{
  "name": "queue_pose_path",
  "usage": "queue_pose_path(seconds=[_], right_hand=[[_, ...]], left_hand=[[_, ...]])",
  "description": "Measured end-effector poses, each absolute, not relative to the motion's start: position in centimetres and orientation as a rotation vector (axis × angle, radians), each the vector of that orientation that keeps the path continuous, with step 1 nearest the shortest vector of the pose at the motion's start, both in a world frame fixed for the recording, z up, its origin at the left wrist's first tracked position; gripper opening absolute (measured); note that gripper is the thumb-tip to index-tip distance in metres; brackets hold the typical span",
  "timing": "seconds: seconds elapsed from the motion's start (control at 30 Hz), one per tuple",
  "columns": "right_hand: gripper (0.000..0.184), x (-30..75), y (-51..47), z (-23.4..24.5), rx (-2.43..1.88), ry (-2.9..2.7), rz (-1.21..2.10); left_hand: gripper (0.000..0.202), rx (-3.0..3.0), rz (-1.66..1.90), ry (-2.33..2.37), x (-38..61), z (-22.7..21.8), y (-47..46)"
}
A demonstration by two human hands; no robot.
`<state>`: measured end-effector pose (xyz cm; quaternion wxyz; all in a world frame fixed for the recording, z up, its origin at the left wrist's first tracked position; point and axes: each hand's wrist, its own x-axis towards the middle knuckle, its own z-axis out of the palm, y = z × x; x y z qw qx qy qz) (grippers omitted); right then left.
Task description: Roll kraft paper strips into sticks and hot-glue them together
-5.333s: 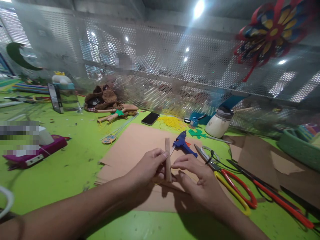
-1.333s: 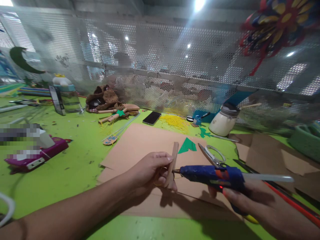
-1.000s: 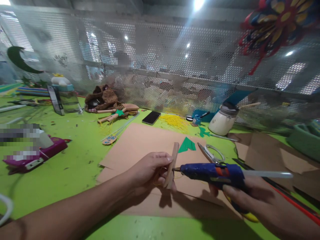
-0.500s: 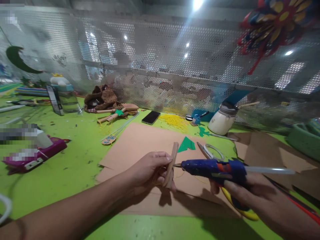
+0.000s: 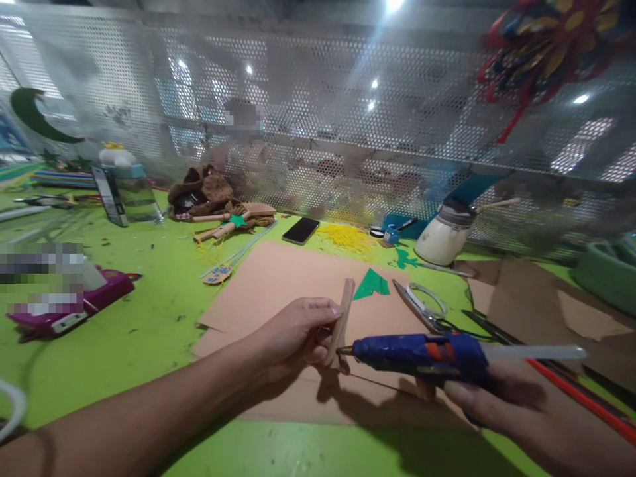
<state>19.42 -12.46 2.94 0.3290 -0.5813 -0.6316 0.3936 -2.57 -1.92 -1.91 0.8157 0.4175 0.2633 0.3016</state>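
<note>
My left hand (image 5: 311, 328) pinches a narrow folded strip of brown paper (image 5: 344, 315) and holds it tilted above the brown sheets. In my right hand (image 5: 489, 394) is a blue hot glue gun (image 5: 417, 354), with a clear glue stick (image 5: 539, 352) sticking out of its back. The gun's metal nozzle meets the lower part of the strip, close to my left fingertips. Large brown paper sheets (image 5: 268, 275) lie under both hands. Just beyond the strip is a green paper piece (image 5: 372, 285), with scissors (image 5: 420, 303) to its right.
A phone (image 5: 301, 230), yellow shredded strands (image 5: 348, 240) and a white jar (image 5: 444, 235) stand along the back before a perforated metal panel (image 5: 318, 152). A purple power strip (image 5: 74, 305) sits left. Brown paper scraps (image 5: 527, 298) and a green basket (image 5: 606, 271) are at right.
The glue gun has moved down and slightly left, its nozzle going from the strip's middle to its lower end. My left hand keeps its hold on the strip, nearly still.
</note>
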Motion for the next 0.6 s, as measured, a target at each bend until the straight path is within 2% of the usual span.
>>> queue_pose_path(seconds=[0.33, 0.6], right_hand=[[0.034, 19.81, -11.8, 3.31, -1.467, -1.856, 0.837], [0.035, 19.69, -12.08, 2.86, -1.603, -1.758, 0.788]], left_hand=[[0.014, 0.949, 0.574, 0.572, -2.6, -2.12, -1.85], [0.013, 0.949, 0.552, 0.574, -2.59, -2.14, -1.86]])
